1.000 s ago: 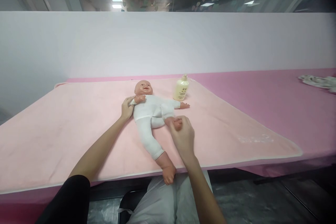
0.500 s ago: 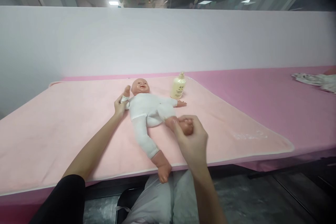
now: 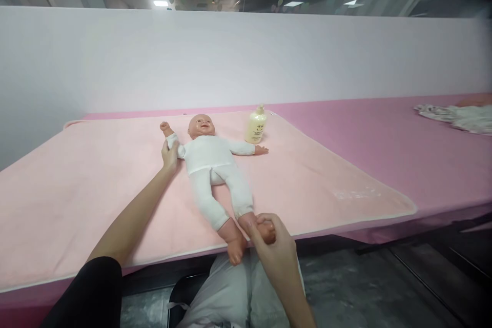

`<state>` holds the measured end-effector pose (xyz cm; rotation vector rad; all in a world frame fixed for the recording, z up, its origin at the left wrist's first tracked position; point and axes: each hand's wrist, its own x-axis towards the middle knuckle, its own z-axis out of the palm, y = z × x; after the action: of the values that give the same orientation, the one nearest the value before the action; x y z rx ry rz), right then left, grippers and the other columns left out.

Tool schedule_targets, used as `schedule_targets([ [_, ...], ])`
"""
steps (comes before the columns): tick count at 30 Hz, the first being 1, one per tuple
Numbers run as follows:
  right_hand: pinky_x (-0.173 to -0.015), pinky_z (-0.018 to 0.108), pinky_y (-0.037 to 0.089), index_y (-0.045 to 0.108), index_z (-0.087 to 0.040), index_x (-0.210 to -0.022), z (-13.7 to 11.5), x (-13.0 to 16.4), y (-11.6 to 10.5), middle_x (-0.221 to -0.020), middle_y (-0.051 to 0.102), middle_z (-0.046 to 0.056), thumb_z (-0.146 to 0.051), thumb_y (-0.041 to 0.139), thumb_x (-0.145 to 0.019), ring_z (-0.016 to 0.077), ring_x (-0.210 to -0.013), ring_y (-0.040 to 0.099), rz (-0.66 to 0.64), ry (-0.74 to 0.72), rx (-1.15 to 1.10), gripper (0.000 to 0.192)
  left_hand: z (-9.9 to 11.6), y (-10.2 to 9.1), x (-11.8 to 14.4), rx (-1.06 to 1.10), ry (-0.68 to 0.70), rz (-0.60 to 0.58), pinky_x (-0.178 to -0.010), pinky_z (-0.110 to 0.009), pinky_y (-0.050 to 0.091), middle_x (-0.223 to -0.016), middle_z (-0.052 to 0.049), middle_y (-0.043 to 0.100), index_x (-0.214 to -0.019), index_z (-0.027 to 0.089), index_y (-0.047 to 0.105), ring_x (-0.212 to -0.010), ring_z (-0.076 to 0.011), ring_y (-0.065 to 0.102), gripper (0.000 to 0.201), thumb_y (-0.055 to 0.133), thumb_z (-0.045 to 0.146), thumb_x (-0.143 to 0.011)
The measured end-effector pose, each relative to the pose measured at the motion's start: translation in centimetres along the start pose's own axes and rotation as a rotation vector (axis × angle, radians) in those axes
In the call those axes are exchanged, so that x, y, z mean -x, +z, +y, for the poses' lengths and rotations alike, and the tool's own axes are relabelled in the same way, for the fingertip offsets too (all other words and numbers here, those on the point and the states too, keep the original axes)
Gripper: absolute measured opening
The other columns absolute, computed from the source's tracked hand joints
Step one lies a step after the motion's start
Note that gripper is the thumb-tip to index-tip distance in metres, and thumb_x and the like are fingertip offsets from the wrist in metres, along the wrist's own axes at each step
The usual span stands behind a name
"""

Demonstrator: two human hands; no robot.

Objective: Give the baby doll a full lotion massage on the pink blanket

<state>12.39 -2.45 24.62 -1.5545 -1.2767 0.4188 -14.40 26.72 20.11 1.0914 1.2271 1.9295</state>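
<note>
Plastic doll (image 3: 211,164) supine on pink towel (image 3: 77,200); left hand (image 3: 169,155) grips arm; right hand (image 3: 274,248) foot.

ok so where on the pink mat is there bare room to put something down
Widest bare patch of the pink mat: left of the left hand, out to the mat's left edge. Another lies right of the doll, in front of the lotion bottle. It is crowded along the doll, and at the near edge where the right hand holds a foot.
</note>
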Motion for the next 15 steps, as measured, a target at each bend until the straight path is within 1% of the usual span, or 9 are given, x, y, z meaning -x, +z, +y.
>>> schedule_targets([
  [1, -0.061, 0.030, 0.045, 0.057, -0.023, -0.075, -1.0, -0.5, -0.4, -0.075, 0.062, 0.002, -0.051, 0.061, -0.077, 0.0190, -0.070, 0.059, 0.001, -0.018, -0.002, 0.028, 0.1, 0.0, 0.0, 0.012, 0.000, 0.010, -0.065, -0.023, 0.049, -0.083, -0.002, 0.062, -0.097, 0.018, 0.061, -0.072, -0.0126, 0.058, 0.033, 0.065, 0.036, -0.070],
  [3, -0.067, 0.028, 0.045, 0.057, -0.022, -0.079, -3.4, -2.4, -0.8, -0.081, 0.063, 0.001, -0.047, 0.063, -0.077, 0.0175, -0.076, 0.059, 0.061, -0.100, -0.013, 0.025, 0.5, 0.0, 0.3, 0.039, -0.006, -0.025, -0.069, -0.025, 0.050, -0.084, -0.002, 0.063, -0.098, 0.018, 0.063, -0.076, -0.0142, 0.059, 0.035, 0.067, 0.035, -0.068],
  [4, -0.068, 0.027, 0.044, 0.057, -0.022, -0.080, -4.6, -3.8, -0.6, -0.081, 0.063, 0.001, -0.044, 0.063, -0.077, 0.0167, -0.076, 0.059, 0.070, -0.143, -0.020, 0.023, 0.8, 0.1, 0.5, 0.053, -0.015, -0.064, -0.071, -0.027, 0.051, -0.087, -0.003, 0.065, -0.098, 0.018, 0.065, -0.079, -0.0157, 0.060, 0.036, 0.069, 0.032, -0.065],
  [6, -0.071, 0.027, 0.043, 0.056, -0.021, -0.082, -6.0, -6.7, 0.8, -0.083, 0.063, 0.001, -0.039, 0.060, -0.078, 0.0156, -0.077, 0.058, 0.050, -0.220, -0.031, 0.018, 1.4, 0.2, 1.1, 0.064, -0.039, -0.171, -0.077, -0.031, 0.051, -0.095, -0.005, 0.067, -0.098, 0.017, 0.069, -0.086, -0.0201, 0.062, 0.040, 0.072, 0.024, -0.059],
  [8, -0.074, 0.028, 0.042, 0.054, -0.020, -0.082, -5.8, -9.3, 3.1, -0.085, 0.062, 0.002, -0.035, 0.054, -0.080, 0.0160, -0.079, 0.057, -0.004, -0.253, -0.048, 0.015, 1.9, 0.3, 1.6, 0.040, -0.018, -0.276, -0.084, -0.035, 0.050, -0.104, -0.009, 0.068, -0.095, 0.015, 0.072, -0.097, -0.0249, 0.061, 0.041, 0.072, 0.017, -0.055],
  [10, -0.071, 0.029, 0.041, 0.052, -0.020, -0.080, -4.5, -10.9, 5.3, -0.084, 0.062, 0.003, -0.035, 0.051, -0.080, 0.0171, -0.077, 0.056, -0.068, -0.202, -0.027, 0.016, 2.1, 0.4, 2.0, 0.015, 0.011, -0.329, -0.089, -0.037, 0.049, -0.110, -0.011, 0.067, -0.092, 0.015, 0.074, -0.104, -0.0277, 0.060, 0.039, 0.072, 0.015, -0.054],
  [11, -0.069, 0.029, 0.041, 0.051, -0.020, -0.081, -3.8, -11.1, 5.9, -0.083, 0.062, 0.003, -0.037, 0.050, -0.080, 0.0177, -0.076, 0.056, -0.081, -0.166, -0.024, 0.017, 2.0, 0.4, 2.0, 0.017, 0.006, -0.333, -0.090, -0.038, 0.048, -0.111, -0.011, 0.067, -0.093, 0.015, 0.075, -0.105, -0.0281, 0.060, 0.040, 0.072, 0.015, -0.053],
  [13, -0.068, 0.030, 0.042, 0.052, -0.020, -0.083, -2.6, -10.2, 5.9, -0.083, 0.062, 0.003, -0.042, 0.050, -0.082, 0.0186, -0.076, 0.057, -0.089, -0.127, -0.035, 0.022, 1.8, 0.5, 1.9, 0.062, -0.047, -0.319, -0.088, -0.039, 0.049, -0.111, -0.011, 0.067, -0.101, 0.016, 0.073, -0.102, -0.0276, 0.061, 0.048, 0.074, 0.015, -0.052],
  [15, -0.068, 0.030, 0.043, 0.052, -0.021, -0.085, -1.8, -7.8, 4.5, -0.083, 0.062, 0.003, -0.047, 0.051, -0.082, 0.0192, -0.077, 0.058, -0.055, -0.104, -0.033, 0.026, 1.6, 0.5, 1.6, 0.105, -0.091, -0.288, -0.085, -0.038, 0.050, -0.109, -0.010, 0.068, -0.108, 0.017, 0.070, -0.097, -0.0259, 0.062, 0.054, 0.074, 0.016, -0.054],
])
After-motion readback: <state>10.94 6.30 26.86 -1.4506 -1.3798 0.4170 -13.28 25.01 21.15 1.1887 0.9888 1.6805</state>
